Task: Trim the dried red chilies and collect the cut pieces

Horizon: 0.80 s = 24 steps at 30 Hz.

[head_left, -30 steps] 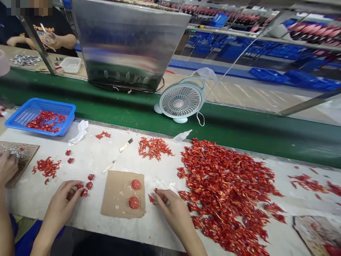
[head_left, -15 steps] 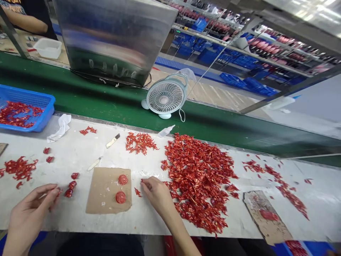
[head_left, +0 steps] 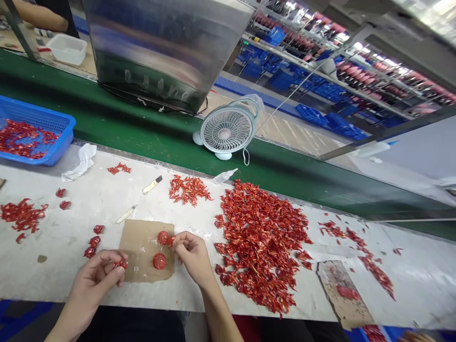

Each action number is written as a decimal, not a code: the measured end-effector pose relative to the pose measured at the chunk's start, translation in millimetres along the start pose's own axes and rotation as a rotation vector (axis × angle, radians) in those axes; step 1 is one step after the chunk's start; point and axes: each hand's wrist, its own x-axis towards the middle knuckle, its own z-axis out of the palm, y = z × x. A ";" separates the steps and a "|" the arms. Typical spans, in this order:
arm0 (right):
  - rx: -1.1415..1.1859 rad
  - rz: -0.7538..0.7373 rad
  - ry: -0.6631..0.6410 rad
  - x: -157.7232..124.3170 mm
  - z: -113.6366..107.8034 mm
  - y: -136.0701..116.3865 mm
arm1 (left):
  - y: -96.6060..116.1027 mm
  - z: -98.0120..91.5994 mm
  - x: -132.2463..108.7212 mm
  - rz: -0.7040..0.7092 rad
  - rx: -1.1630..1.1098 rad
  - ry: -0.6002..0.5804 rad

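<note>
Left hand [head_left: 93, 280] pinches crinkled red piece [head_left: 120, 264] at fingertips. Right of it, cardboard square [head_left: 139, 242] bears two round red discs [head_left: 159, 261]. Right hand [head_left: 192, 254] pinches red scrap [head_left: 171, 241] at upper disc [head_left: 164, 237] edge; crinkled red pile [head_left: 260, 242] just beyond.

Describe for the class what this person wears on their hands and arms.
The left hand and right hand are bare: no gloves, and no watch or bracelet shows at the wrists. The left forearm and right forearm show no sleeve either. Dark clothing appears below the bench edge.
</note>
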 end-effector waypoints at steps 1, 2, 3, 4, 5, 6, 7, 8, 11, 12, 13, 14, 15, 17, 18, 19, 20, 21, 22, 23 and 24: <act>-0.009 -0.014 0.019 1.6 2.4 -0.3 | -2.3 0.1 0.8 0.005 0.016 -0.031; -0.018 -0.028 0.035 3.2 3.8 -0.5 | -4.5 -0.5 1.5 0.010 0.030 -0.059; -0.027 -0.040 0.044 4.5 4.4 -0.8 | -6.4 -1.4 2.0 0.013 0.040 -0.082; -0.033 -0.048 0.050 5.4 4.6 -1.0 | -7.7 -2.3 2.0 0.014 0.042 -0.101; -0.038 -0.052 0.054 6.0 4.4 -1.2 | -8.4 -2.9 1.6 0.011 0.039 -0.116; -0.042 -0.054 0.056 6.2 4.0 -1.4 | -8.5 -3.0 0.9 0.005 0.035 -0.128; -0.043 -0.053 0.058 6.0 3.4 -1.6 | -7.9 -2.3 0.0 -0.004 0.032 -0.141; -0.041 -0.047 0.057 5.4 2.7 -1.8 | -6.9 -0.9 -1.0 -0.016 0.030 -0.150; 0.034 0.003 0.015 1.1 0.0 -3.6 | -2.9 7.7 -2.5 -0.071 0.007 -0.104; 0.086 0.023 -0.010 -1.3 -0.7 -4.8 | -1.8 11.5 -2.2 -0.093 -0.008 -0.078; 0.146 0.044 -0.038 -4.1 -0.9 -6.3 | -1.1 15.6 -1.4 -0.112 -0.022 -0.062; 0.207 0.062 -0.066 -7.2 -0.6 -8.2 | -0.8 19.7 -0.3 -0.125 -0.030 -0.058; 0.263 0.079 -0.094 -10.6 0.3 -10.1 | -1.0 23.7 1.2 -0.132 -0.033 -0.065; 0.343 0.106 -0.145 -17.8 4.0 -13.8 | -2.4 31.1 4.4 -0.132 -0.029 -0.103; 0.362 0.109 -0.166 -21.2 6.4 -15.1 | -3.3 34.5 5.9 -0.132 -0.030 -0.117; 0.366 0.104 -0.183 -24.3 9.1 -16.1 | -4.1 37.7 7.0 -0.133 -0.033 -0.129; 0.359 0.091 -0.196 -27.1 11.7 -16.6 | -4.6 40.5 7.7 -0.134 -0.040 -0.140; 0.344 0.075 -0.204 -29.5 14.1 -16.7 | -4.8 42.9 8.1 -0.135 -0.046 -0.151; 0.324 0.059 -0.209 -31.4 16.3 -16.6 | -4.5 44.9 8.1 -0.133 -0.049 -0.161; 0.302 0.045 -0.212 -32.8 18.0 -16.4 | -3.8 46.5 7.8 -0.127 -0.047 -0.168; 0.279 0.034 -0.212 -33.9 19.4 -16.2 | -2.7 47.7 7.3 -0.119 -0.042 -0.174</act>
